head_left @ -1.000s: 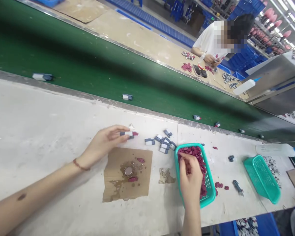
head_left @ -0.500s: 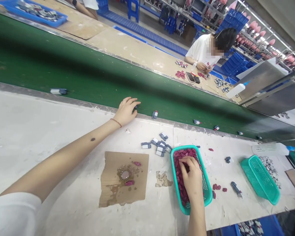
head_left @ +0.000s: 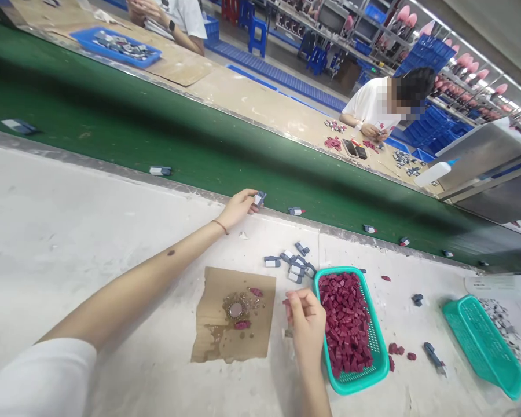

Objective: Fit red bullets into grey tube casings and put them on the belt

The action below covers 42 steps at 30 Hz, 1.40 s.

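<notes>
My left hand (head_left: 242, 207) reaches to the near edge of the green belt and pinches a small grey-and-white plastic part (head_left: 259, 199). My right hand (head_left: 306, 318) is closed in a pinch just left of the green basket (head_left: 380, 347). A sliver of dark red shows at its fingertips, probably one of the dark red pieces (head_left: 346, 318) that fill the basket. Left of this hand lies a cardboard sheet (head_left: 204, 324) with a wet round spot and two dark red pieces (head_left: 242, 325). A cluster of grey-and-white parts (head_left: 296, 269) sits behind my right hand.
The green belt (head_left: 113, 127) runs across the bench, carrying several spaced parts (head_left: 160, 171). A second green basket (head_left: 481, 341) stands at the right beside a pile of pale bits. Across the belt, a person (head_left: 373, 110) works at a bench near a blue tray (head_left: 117, 49).
My left hand has picked the grey-and-white part up from the belt edge. My right hand has left the basket and moved left, fingers pinched. The other belt parts have shifted.
</notes>
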### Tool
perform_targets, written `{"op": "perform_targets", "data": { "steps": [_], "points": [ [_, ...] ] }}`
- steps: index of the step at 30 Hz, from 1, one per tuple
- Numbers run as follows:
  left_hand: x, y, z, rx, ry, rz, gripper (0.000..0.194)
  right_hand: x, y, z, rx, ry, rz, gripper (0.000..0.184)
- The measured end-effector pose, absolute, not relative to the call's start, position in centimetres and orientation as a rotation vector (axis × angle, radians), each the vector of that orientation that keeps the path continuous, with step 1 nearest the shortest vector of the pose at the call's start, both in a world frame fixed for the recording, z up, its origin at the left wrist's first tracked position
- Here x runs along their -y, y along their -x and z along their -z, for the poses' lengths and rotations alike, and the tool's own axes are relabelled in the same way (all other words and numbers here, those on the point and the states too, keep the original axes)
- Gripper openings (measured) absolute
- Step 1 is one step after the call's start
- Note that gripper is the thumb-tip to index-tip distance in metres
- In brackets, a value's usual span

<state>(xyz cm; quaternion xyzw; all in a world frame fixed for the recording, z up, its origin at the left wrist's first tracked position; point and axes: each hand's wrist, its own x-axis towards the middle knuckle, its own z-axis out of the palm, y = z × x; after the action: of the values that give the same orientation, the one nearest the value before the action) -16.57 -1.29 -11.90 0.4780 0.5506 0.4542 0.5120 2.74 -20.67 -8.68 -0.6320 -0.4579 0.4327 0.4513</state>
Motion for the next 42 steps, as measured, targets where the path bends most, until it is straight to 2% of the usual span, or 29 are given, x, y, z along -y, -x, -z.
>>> {"op": "perform_targets", "data": {
  "steps": [4, 9, 14, 20, 26, 32, 36, 42],
  "points": [
    [6.3, 18.2, 11.2, -1.172, -0.963, -1.041, 0.02, 20.5, -1.0, 10.4, 1.21, 1.546, -1.136, 0.041],
    [13.5, 20.4, 10.6, -1.131, -0.803, -0.996, 0.032, 21.5, 1.1, 11.6, 1.286, 1.551, -1.175, 0.033],
    [18.0, 21.0, 11.1, -1.218, -0.786, -0.981, 0.028, 21.6, 2.3, 12.1, 1.692, 1.476, -1.06, 0.033],
    [19.2, 21.3, 11.4, -1.084, -0.576, -0.977, 0.033, 21.0, 2.5, 12.4, 2.15, 1.34, -0.716, 0.041],
    [19.4, 21.4, 11.8, -0.937, -0.454, -0.927, 0.029, 20.9, 3.1, 12.0, 2.256, 1.352, -0.62, 0.04],
    [19.7, 21.1, 12.4, -0.872, -0.453, -0.975, 0.035, 20.6, 3.2, 11.8, 2.275, 1.321, -0.626, 0.035],
    [19.6, 21.0, 12.1, -0.888, -0.536, -0.931, 0.041, 20.5, 3.2, 11.8, 2.206, 1.372, -0.716, 0.031],
    [19.7, 20.8, 11.8, -0.989, -0.609, -0.883, 0.04, 20.3, 3.2, 11.5, 1.746, 1.518, -1.142, 0.032]
  ]
}}
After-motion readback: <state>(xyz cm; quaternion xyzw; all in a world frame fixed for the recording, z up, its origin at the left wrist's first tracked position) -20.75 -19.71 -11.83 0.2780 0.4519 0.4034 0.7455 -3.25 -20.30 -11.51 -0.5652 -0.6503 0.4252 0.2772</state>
